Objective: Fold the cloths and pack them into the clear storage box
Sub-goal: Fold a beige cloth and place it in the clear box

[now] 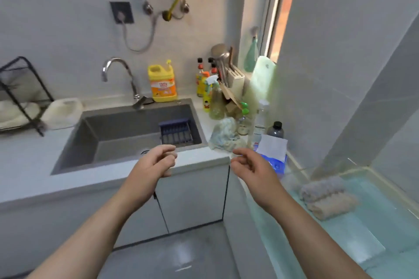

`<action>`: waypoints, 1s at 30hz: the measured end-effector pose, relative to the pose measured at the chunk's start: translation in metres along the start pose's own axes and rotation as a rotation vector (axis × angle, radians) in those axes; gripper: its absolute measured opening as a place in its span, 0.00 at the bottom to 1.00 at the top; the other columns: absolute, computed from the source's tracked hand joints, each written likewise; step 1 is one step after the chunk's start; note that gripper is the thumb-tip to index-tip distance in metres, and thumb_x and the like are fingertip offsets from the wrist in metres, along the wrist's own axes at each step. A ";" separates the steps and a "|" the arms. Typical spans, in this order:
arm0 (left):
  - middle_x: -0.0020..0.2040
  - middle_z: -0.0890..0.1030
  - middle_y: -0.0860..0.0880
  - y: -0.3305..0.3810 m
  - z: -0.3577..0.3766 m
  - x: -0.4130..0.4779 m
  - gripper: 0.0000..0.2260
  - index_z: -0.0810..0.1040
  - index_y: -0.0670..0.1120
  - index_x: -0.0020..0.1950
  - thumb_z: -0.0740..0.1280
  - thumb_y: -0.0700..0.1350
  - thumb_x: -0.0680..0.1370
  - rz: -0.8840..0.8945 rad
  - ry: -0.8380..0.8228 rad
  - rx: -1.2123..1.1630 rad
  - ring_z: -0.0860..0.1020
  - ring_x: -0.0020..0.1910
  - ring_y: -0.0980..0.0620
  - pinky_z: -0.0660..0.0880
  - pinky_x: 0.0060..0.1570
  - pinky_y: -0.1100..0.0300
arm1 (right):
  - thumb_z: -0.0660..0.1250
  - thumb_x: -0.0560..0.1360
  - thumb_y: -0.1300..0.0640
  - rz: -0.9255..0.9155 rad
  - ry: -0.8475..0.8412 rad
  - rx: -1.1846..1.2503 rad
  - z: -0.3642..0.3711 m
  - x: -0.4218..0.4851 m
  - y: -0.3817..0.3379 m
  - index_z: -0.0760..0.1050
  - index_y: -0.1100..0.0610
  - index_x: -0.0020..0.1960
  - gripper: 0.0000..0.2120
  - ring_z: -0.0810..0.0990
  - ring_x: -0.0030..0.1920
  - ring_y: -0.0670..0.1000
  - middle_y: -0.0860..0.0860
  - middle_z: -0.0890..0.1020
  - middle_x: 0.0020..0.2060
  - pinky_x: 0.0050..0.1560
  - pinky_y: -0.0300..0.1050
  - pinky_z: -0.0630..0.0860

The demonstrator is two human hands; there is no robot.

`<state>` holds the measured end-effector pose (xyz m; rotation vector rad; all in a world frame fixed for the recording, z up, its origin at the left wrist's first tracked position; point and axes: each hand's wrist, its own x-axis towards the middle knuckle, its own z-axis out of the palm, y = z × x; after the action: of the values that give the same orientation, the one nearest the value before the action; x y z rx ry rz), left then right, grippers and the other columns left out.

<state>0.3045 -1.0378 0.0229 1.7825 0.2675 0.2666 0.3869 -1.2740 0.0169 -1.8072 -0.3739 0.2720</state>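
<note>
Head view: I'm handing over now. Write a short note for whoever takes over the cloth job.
Hands: left hand and right hand both hold nothing; fingers loosely curled, above the counter edge.
Things: a crumpled cloth lies unfolded on the counter, right of the sink. A grey cloth and a beige cloth lie folded side by side in the box.
Done: two cloths folded and packed.
Left: fold the crumpled cloth and put it in the box.

shiny chrome metal tap, matt grey sink, glossy yellow plastic jug, fuzzy rolled cloths, smooth white surface.
</note>
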 end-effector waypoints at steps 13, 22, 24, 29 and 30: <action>0.55 0.80 0.47 -0.060 -0.327 -0.187 0.18 0.77 0.51 0.56 0.66 0.55 0.67 -0.056 0.692 -0.163 0.79 0.54 0.49 0.76 0.49 0.56 | 0.66 0.77 0.59 -0.211 -0.578 0.005 0.346 -0.024 -0.134 0.74 0.44 0.54 0.11 0.78 0.47 0.43 0.45 0.81 0.45 0.56 0.44 0.76; 0.51 0.80 0.48 -0.112 -0.493 -0.264 0.11 0.76 0.52 0.52 0.61 0.51 0.71 -0.133 0.889 -0.165 0.78 0.51 0.50 0.76 0.49 0.54 | 0.66 0.69 0.47 -0.180 -0.675 0.032 0.544 -0.057 -0.176 0.76 0.45 0.56 0.15 0.80 0.50 0.52 0.46 0.81 0.44 0.59 0.60 0.76; 0.51 0.80 0.48 -0.126 -0.519 -0.270 0.11 0.76 0.53 0.51 0.61 0.51 0.72 -0.157 0.902 -0.161 0.78 0.51 0.49 0.76 0.49 0.53 | 0.66 0.70 0.47 -0.173 -0.705 0.025 0.575 -0.056 -0.178 0.76 0.45 0.56 0.15 0.80 0.50 0.53 0.48 0.80 0.45 0.58 0.60 0.76; 0.53 0.80 0.47 -0.159 -0.577 -0.264 0.11 0.76 0.54 0.53 0.61 0.53 0.73 -0.205 0.949 -0.162 0.78 0.55 0.47 0.77 0.49 0.53 | 0.66 0.70 0.47 -0.162 -0.768 0.008 0.650 -0.030 -0.180 0.76 0.46 0.57 0.15 0.80 0.50 0.52 0.51 0.81 0.46 0.59 0.59 0.76; 0.53 0.80 0.47 -0.165 -0.587 -0.260 0.11 0.76 0.53 0.53 0.61 0.53 0.73 -0.210 0.962 -0.165 0.78 0.55 0.48 0.77 0.49 0.53 | 0.66 0.71 0.47 -0.163 -0.784 0.003 0.667 -0.021 -0.180 0.76 0.47 0.58 0.16 0.80 0.50 0.52 0.51 0.81 0.45 0.59 0.59 0.76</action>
<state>-0.1362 -0.5438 -0.0174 1.3333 1.0693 0.9565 0.0985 -0.6465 0.0148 -1.5942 -1.0580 0.8663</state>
